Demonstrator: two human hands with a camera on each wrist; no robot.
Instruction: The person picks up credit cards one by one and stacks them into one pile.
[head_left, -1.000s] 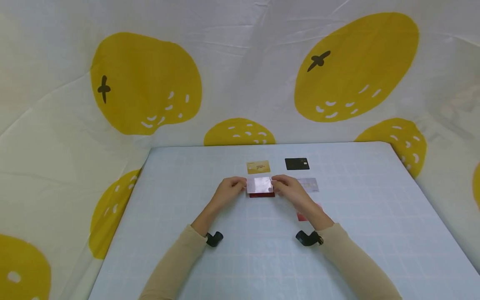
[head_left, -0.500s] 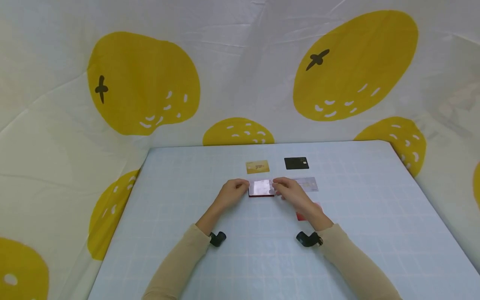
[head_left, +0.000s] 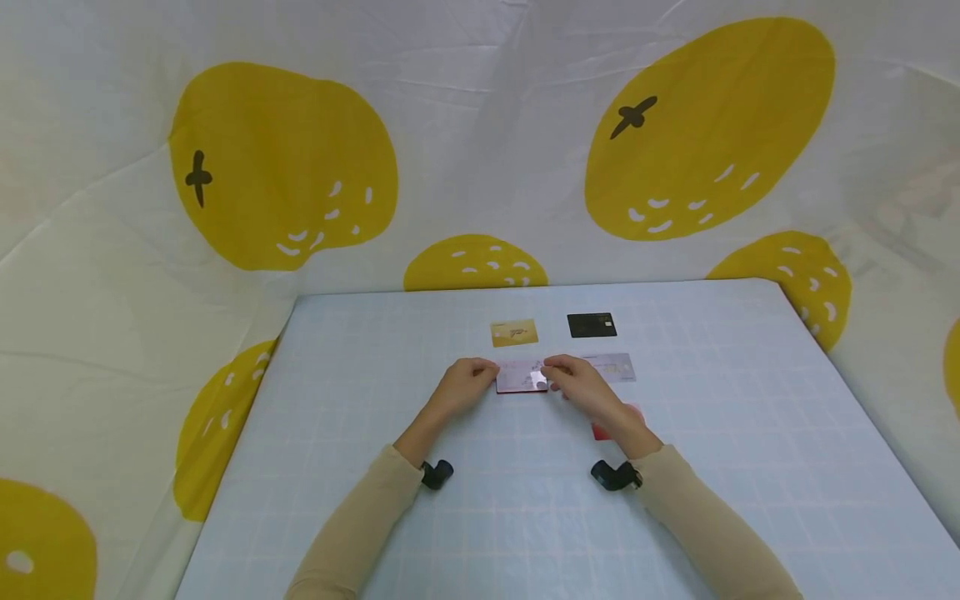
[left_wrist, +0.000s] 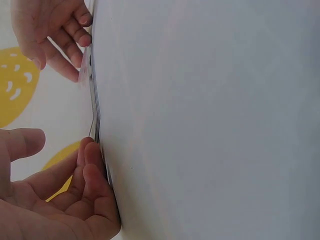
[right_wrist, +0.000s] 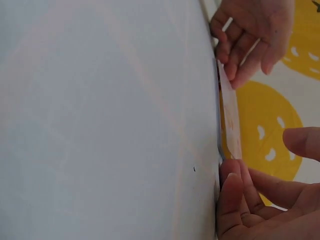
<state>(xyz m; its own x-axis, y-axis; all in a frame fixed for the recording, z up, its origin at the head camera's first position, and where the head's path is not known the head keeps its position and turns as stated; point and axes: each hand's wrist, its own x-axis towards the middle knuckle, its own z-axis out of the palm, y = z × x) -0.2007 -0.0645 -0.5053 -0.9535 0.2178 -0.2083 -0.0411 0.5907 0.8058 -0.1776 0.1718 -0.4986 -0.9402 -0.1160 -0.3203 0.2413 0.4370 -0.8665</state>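
A pale lilac, glossy card (head_left: 519, 377) lies over a dark red one, whose thin front edge (head_left: 521, 392) shows beneath it. My left hand (head_left: 463, 383) has its fingertips at the left edge of these cards, and my right hand (head_left: 583, 385) touches the right edge. In the left wrist view, bent fingers (left_wrist: 92, 167) rest low against the stack, with the thumb held apart. Likewise in the right wrist view, fingertips (right_wrist: 232, 172) meet a corner of the thin stack while the thumb (right_wrist: 302, 141) stays away.
Behind the stack lie a gold card (head_left: 514, 333) and a black card (head_left: 592, 325). A silvery card (head_left: 618, 367) sits partly behind my right hand, and a red card (head_left: 602, 433) partly under my right forearm. A fruit-print cloth (head_left: 480, 167) hangs behind the table.
The lilac card, held higher a second ago with more red showing, has come down and forward over the red card. Both hands followed it slightly; my right fingers shifted a little left.
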